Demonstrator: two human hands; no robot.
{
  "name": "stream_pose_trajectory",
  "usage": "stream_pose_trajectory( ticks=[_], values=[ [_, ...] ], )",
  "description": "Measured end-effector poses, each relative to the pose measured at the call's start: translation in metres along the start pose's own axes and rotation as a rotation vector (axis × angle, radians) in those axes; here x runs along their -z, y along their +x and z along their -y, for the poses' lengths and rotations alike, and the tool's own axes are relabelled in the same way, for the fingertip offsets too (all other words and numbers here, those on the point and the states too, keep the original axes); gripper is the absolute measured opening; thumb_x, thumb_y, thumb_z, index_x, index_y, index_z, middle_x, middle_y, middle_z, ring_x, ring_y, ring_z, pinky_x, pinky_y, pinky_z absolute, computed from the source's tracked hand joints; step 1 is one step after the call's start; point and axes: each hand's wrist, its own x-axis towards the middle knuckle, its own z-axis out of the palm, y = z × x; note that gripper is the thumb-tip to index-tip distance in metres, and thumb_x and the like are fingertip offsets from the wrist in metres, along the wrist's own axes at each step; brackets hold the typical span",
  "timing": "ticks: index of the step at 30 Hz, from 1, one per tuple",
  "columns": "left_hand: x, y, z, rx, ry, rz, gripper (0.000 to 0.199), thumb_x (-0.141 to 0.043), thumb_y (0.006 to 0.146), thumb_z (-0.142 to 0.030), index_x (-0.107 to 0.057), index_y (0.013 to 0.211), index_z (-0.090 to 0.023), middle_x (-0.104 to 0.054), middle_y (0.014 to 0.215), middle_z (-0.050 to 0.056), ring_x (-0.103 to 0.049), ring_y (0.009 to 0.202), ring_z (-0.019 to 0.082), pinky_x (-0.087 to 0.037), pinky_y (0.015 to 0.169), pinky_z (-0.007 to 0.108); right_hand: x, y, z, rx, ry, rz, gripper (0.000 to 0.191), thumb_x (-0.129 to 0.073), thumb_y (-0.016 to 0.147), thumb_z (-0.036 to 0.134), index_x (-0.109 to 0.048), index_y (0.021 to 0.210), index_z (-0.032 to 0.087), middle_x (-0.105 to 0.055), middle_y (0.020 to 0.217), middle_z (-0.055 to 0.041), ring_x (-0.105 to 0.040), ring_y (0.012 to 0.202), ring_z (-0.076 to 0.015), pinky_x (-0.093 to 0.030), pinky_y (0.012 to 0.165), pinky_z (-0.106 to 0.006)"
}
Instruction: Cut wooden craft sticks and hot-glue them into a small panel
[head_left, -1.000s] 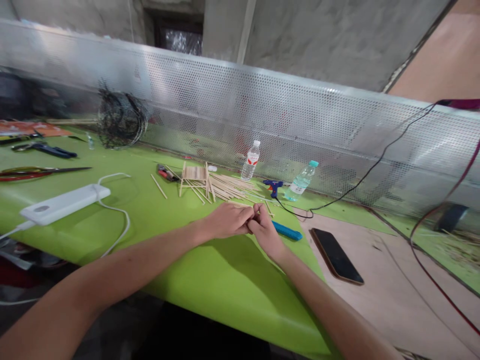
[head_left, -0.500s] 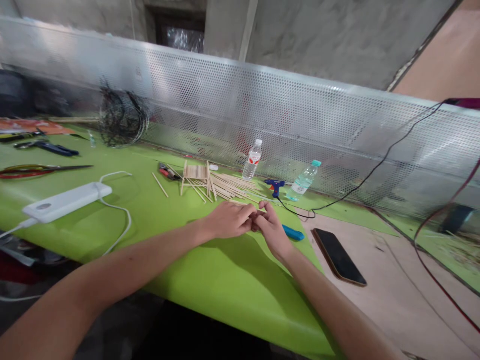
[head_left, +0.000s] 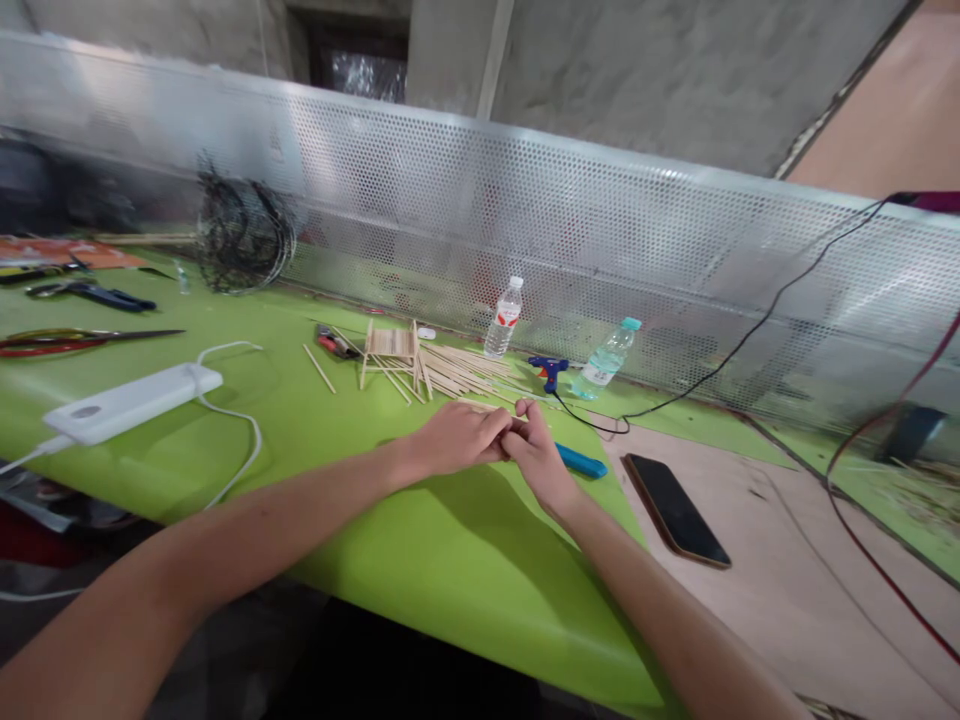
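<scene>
My left hand (head_left: 466,438) and my right hand (head_left: 534,445) meet above the green table (head_left: 465,560), fingers curled and touching. A thin pale wooden stick (head_left: 480,405) shows along the top of the fingers and is pinched between both hands; its ends are mostly hidden. Beyond them lies a heap of loose wooden sticks (head_left: 465,372). At the heap's left stands a small chair-like stick frame (head_left: 393,345). Close to my right wrist is a long blue object (head_left: 581,461), partly covered by the hand.
A blue glue gun (head_left: 550,372), a clear bottle (head_left: 502,318) and a greenish bottle (head_left: 607,360) stand at the back. Right lies a phone (head_left: 676,510). Left are a white power strip (head_left: 135,403), scissors (head_left: 82,342) and pliers (head_left: 337,342). A perforated metal panel (head_left: 600,230) borders the table.
My right hand has shifted very slightly left and closer against the left hand, and more of the blue object shows. Otherwise the scene stays the same.
</scene>
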Motion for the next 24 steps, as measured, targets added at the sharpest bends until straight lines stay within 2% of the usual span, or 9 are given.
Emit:
stream_pose_trajectory(
  ticks=[8, 15, 19, 24],
  values=[
    [0.0013, 0.001, -0.002, 0.009, 0.014, 0.028, 0.029, -0.05, 0.105, -0.043, -0.054, 0.113, -0.016, -0.078, 0.095, 0.008, -0.076, 0.08, 0.025, -0.051, 0.063, 0.035, 0.0031, 0.0009, -0.0029, -0.018, -0.038, 0.051, 0.039, -0.053, 0.073, 0.023, -0.027, 0.101, 0.029, -0.042, 0.068, 0.0129, -0.035, 0.061, -0.0113, -0.031, 0.057, -0.024],
    [-0.0032, -0.0001, -0.0017, 0.0, 0.008, 0.06, 0.032, -0.047, 0.106, -0.043, -0.053, 0.118, -0.014, -0.078, 0.089, 0.008, -0.073, 0.068, 0.022, -0.048, 0.057, 0.033, 0.0048, 0.0007, -0.0011, -0.05, -0.055, 0.091, 0.039, -0.054, 0.073, 0.024, -0.026, 0.1, 0.029, -0.039, 0.068, 0.0126, -0.034, 0.062, -0.0117, -0.03, 0.057, -0.024],
    [-0.0019, -0.0014, -0.0027, 0.001, 0.042, 0.05, 0.036, -0.051, 0.104, -0.045, -0.051, 0.123, -0.015, -0.079, 0.096, 0.009, -0.076, 0.076, 0.024, -0.05, 0.061, 0.034, 0.0049, 0.0001, 0.0008, -0.042, -0.075, 0.098, 0.037, -0.054, 0.073, 0.025, -0.027, 0.099, 0.029, -0.039, 0.069, 0.0118, -0.034, 0.062, -0.0121, -0.03, 0.058, -0.024],
    [-0.0005, -0.0002, -0.0043, 0.014, 0.042, 0.069, 0.034, -0.051, 0.104, -0.043, -0.051, 0.123, -0.015, -0.079, 0.095, 0.008, -0.076, 0.079, 0.025, -0.05, 0.063, 0.035, 0.004, -0.0012, 0.0038, -0.046, -0.085, 0.093, 0.036, -0.054, 0.073, 0.025, -0.028, 0.098, 0.029, -0.04, 0.071, 0.0107, -0.036, 0.064, -0.0126, -0.032, 0.06, -0.025]
  ],
)
